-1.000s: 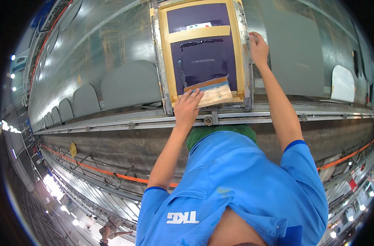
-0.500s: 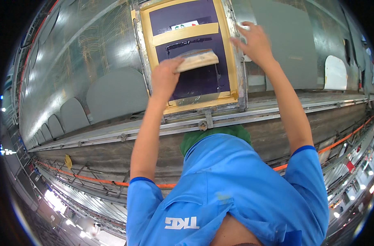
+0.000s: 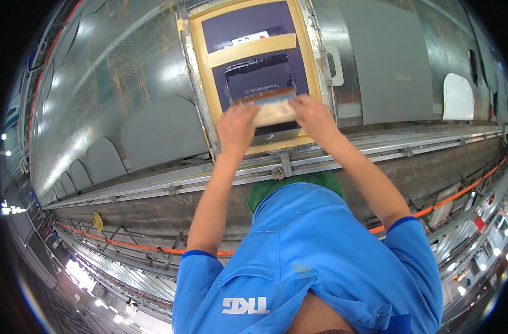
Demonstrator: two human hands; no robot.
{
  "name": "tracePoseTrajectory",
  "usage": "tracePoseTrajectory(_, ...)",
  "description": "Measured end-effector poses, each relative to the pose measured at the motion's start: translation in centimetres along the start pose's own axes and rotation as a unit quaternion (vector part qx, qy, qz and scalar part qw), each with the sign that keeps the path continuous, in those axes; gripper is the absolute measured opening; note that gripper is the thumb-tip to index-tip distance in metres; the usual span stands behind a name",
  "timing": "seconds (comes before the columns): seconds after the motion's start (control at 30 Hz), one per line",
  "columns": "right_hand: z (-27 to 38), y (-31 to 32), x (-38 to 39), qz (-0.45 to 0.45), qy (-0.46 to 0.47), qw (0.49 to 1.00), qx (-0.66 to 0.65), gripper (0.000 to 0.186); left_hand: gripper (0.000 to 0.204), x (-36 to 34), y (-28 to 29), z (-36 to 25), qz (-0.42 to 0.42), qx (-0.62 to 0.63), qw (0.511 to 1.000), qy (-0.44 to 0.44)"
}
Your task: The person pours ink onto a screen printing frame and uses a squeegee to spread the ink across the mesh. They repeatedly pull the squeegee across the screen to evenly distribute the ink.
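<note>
Both hands [image 3: 237, 128] [image 3: 316, 119] gripping squeegee [image 3: 274, 113], long axis crosswise, blade [image 3: 265, 97] pointing forward

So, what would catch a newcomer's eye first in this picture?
Probably the purple panel in its yellow-edged frame, at the top centre. Across its lower part lies a pale wooden-handled blade, held by the left hand at its left end and the right hand at its right end. Below, the worker's bright blue shirt fills the lower middle.
</note>
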State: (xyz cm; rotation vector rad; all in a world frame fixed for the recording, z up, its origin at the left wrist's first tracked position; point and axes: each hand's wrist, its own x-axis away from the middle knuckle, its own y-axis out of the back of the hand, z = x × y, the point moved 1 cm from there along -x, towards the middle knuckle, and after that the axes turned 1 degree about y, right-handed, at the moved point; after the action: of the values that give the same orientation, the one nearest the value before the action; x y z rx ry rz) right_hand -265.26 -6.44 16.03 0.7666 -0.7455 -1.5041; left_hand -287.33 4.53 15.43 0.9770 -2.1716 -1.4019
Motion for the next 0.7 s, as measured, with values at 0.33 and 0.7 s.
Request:
tracePoseTrajectory(0.33,-10.0,6.9,-5.3,-0.263,-0.19,0.946,-0.026,0.052,0.059,3.8,-0.5,-1.6,-0.032,0.004,0.999,-0.024)
tracePoseTrajectory(0.7,-6.9,8.2,-9.6,-0.267,-0.241,0.917,-0.175,0.03,0.063,7.4,0.6,-2.5,-0.099,0.04,0.994,-0.011)
